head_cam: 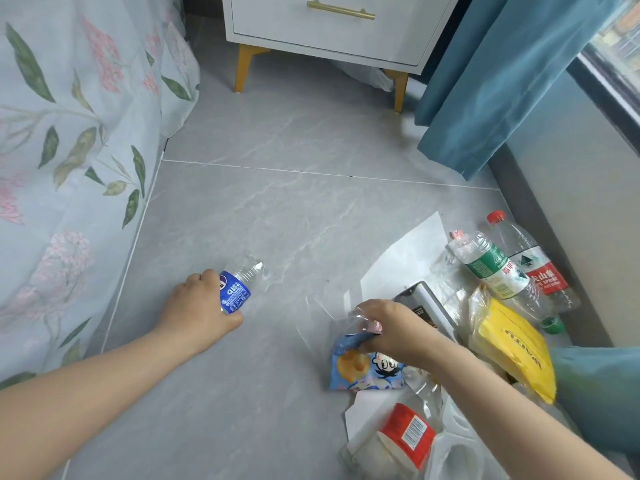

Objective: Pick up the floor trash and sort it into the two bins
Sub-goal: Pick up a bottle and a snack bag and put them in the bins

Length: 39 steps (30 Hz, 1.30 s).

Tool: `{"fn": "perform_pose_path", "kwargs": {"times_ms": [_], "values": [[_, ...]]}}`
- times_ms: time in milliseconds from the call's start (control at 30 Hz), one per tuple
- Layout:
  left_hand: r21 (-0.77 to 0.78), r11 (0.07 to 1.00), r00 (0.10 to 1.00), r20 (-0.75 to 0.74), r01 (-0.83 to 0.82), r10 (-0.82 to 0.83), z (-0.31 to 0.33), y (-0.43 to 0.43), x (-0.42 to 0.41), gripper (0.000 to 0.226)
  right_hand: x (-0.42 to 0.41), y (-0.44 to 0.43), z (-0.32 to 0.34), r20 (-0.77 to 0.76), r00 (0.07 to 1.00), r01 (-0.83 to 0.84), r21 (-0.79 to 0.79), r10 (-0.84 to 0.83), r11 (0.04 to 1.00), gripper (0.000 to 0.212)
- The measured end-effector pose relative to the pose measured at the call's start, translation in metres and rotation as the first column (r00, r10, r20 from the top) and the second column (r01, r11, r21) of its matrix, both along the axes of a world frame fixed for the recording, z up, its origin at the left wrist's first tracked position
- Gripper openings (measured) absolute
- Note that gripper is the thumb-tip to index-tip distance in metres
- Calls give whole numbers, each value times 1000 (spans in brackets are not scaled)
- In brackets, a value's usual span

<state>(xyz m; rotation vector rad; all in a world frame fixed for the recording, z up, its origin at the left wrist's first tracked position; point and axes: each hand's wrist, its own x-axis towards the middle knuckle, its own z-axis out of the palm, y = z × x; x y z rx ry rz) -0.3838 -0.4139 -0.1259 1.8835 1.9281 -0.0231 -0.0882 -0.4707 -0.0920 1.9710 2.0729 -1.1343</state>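
My left hand (199,308) grips a clear plastic bottle with a blue label (239,284) that lies on the grey floor, its neck pointing away from me. My right hand (388,327) pinches the top of a blue snack wrapper with a cartoon face (360,370), together with some clear film. To the right lies a pile of trash: a green-label bottle (491,268), a red-label bottle with a red cap (533,265), a yellow bag (516,344), a red-and-white cup (401,436) and white paper (405,258). No bin is in view.
A bed with a floral cover (62,161) runs along the left. A white nightstand with gold legs (329,26) stands at the back. A teal curtain (491,81) hangs at the right beside a wall and window. Bare floor tiles (294,209) lie between them.
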Motion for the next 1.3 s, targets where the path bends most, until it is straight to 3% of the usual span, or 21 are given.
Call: {"fn": "perform_pose_path", "kwargs": {"times_ms": [133,367,567,833,967,1100,1233,1300], "values": [[-1,1000,1000,-15,6,-6,1,-2,-1,49,-5,-5,-9,30,998,-58,69,56,996,28],[-1,1000,1000,-3,7,-7,1,-4,-1,49,-10,-9,-12,95,991,-97,23,94,995,22],[-10,1000,1000,-6,5,-5,1,-6,-3,48,-6,-5,-2,-104,986,135,58,-129,989,36],[-114,992,997,57,-50,57,11,-7,-1,44,-3,-4,25,-379,821,473,33,-427,880,19],[-208,975,975,189,-77,118,27,-5,7,37,-3,-1,50,-522,662,620,-22,-538,784,17],[-337,931,890,370,-139,267,67,12,27,37,-5,15,83,-537,579,731,10,-613,682,18],[-295,937,846,436,-187,306,141,31,44,35,-13,34,142,-516,519,822,85,-681,562,15],[-347,910,798,468,-227,378,189,30,51,32,-16,38,182,-503,484,853,89,-716,514,16]]}}
